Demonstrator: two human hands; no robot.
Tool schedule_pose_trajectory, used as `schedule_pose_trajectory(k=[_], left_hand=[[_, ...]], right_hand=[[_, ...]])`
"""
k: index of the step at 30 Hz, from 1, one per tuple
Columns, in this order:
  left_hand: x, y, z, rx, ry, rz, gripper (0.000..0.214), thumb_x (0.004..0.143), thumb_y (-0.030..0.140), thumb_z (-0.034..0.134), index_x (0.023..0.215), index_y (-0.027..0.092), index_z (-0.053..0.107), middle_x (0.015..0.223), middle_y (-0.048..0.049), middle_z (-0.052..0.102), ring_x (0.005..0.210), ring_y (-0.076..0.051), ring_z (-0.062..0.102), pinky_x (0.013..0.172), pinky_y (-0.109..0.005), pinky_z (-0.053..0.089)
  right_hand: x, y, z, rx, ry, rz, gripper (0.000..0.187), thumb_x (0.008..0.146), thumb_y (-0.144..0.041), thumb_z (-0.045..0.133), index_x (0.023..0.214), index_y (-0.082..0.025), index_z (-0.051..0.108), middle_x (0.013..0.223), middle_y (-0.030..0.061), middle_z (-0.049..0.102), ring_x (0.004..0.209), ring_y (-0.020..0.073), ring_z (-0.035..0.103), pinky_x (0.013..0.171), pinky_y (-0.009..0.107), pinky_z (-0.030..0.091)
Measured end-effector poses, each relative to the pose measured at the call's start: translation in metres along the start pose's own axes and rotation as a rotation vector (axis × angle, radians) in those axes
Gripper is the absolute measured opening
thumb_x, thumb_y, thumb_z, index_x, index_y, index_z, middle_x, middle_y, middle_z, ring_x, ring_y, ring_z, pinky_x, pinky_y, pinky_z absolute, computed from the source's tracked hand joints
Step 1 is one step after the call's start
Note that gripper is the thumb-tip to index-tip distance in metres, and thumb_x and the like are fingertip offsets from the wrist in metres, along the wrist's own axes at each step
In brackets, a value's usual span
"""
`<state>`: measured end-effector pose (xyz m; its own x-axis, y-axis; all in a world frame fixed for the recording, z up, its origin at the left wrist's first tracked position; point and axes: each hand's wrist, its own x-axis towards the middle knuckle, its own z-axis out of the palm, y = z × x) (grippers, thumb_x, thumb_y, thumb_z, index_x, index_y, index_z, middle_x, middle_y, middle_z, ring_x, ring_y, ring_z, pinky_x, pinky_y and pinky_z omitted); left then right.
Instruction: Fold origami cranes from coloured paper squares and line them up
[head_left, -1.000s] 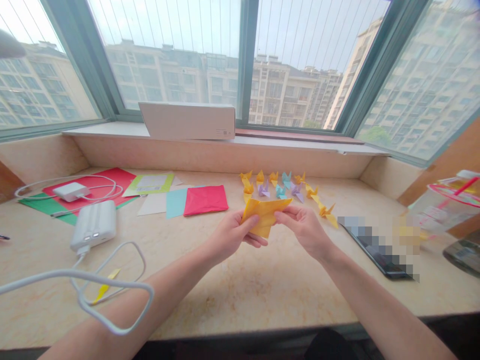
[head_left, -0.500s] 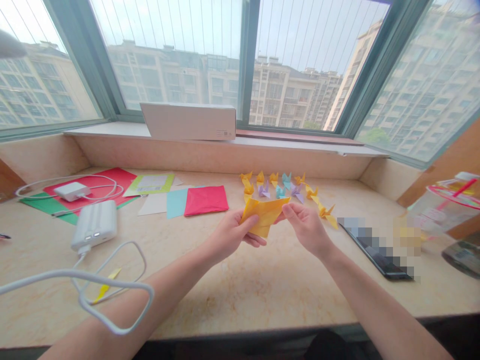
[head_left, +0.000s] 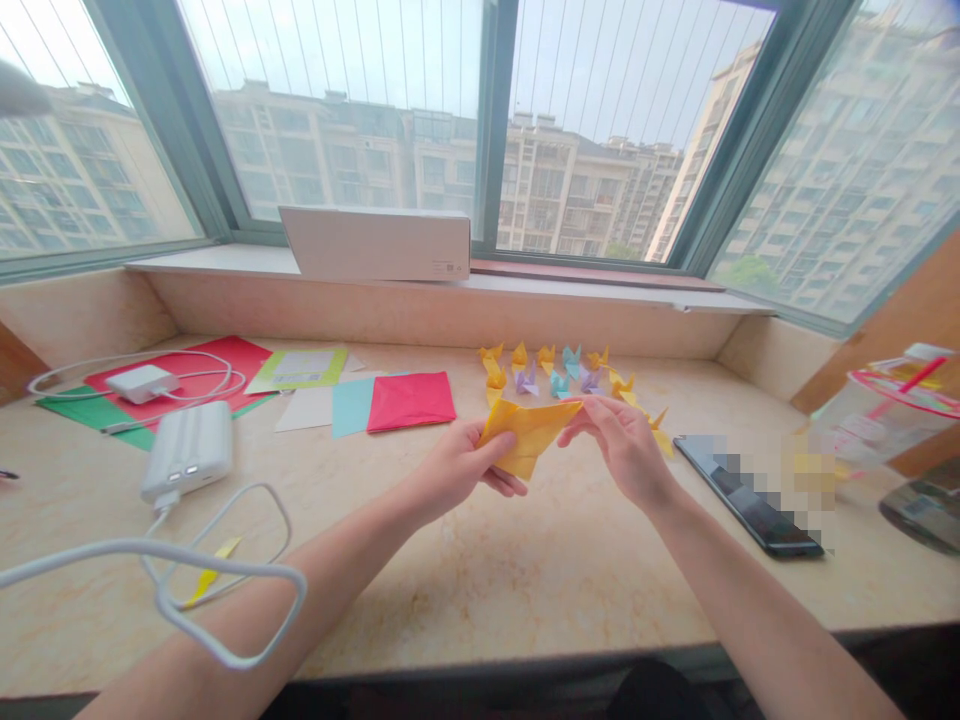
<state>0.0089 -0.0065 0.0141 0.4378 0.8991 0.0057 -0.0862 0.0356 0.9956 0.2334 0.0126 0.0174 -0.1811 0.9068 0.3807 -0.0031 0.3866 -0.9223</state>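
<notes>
- The left hand [head_left: 457,470] clamps the folded yellow paper [head_left: 529,435], with the thumb across its upper face and the fingers beneath.
- The right hand [head_left: 619,450] is raised beside it, its fingertips [head_left: 576,422] at the paper's right corner; whether they grip cannot be told.
- The hands are close together but apart, with only the paper between them.
- The paper is held in the air above the marble counter [head_left: 480,590], in front of the origami cranes [head_left: 519,355].
- The cranes stand in yellow, lilac and pale blue rows just behind the hands.
- To the left lie a pink square [head_left: 410,402], a blue sheet [head_left: 352,408] and red and green sheets [head_left: 180,365] under a charger [head_left: 141,383].
- A power bank [head_left: 187,450] trails a white cable [head_left: 161,590] across the left forearm.
- A phone [head_left: 750,500] lies to the right, partly pixelated.
- A white box [head_left: 375,243] stands on the sill.
</notes>
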Motion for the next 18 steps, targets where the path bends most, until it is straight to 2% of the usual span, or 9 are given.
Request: schedule_pose_trajectory(k=[5, 12, 18], left_hand=[[0.000, 0.001, -0.003, 0.003, -0.008, -0.008, 0.038, 0.086, 0.046, 0.067, 0.097, 0.010, 0.065, 0.075, -0.0083, 0.073, 0.059, -0.018, 0.073, 0.054, -0.023, 0.057], [0.001, 0.000, -0.003, -0.002, -0.015, -0.011, 0.040, 0.085, 0.048, 0.068, 0.097, 0.010, 0.065, 0.074, -0.0084, 0.074, 0.059, -0.017, 0.073, 0.053, -0.022, 0.056], [0.003, -0.002, -0.002, -0.022, 0.001, 0.003, 0.041, 0.083, 0.050, 0.070, 0.093, 0.010, 0.065, 0.069, -0.0074, 0.072, 0.057, -0.017, 0.072, 0.051, -0.021, 0.054]], right_hand=[[-0.002, -0.009, 0.003, -0.111, 0.026, -0.039, 0.031, 0.091, -0.047, 0.060, 0.097, -0.020, 0.075, 0.066, 0.0025, 0.072, 0.068, 0.0209, 0.070, 0.071, 0.036, 0.054], [0.001, -0.002, 0.004, -0.128, 0.109, -0.059, 0.031, 0.089, -0.047, 0.063, 0.080, -0.019, 0.073, 0.066, 0.0029, 0.072, 0.063, 0.0174, 0.067, 0.064, 0.030, 0.052], [0.004, 0.005, 0.007, -0.085, 0.142, -0.018, 0.031, 0.090, -0.048, 0.063, 0.090, -0.018, 0.072, 0.067, 0.0026, 0.072, 0.064, 0.0169, 0.068, 0.067, 0.030, 0.052]])
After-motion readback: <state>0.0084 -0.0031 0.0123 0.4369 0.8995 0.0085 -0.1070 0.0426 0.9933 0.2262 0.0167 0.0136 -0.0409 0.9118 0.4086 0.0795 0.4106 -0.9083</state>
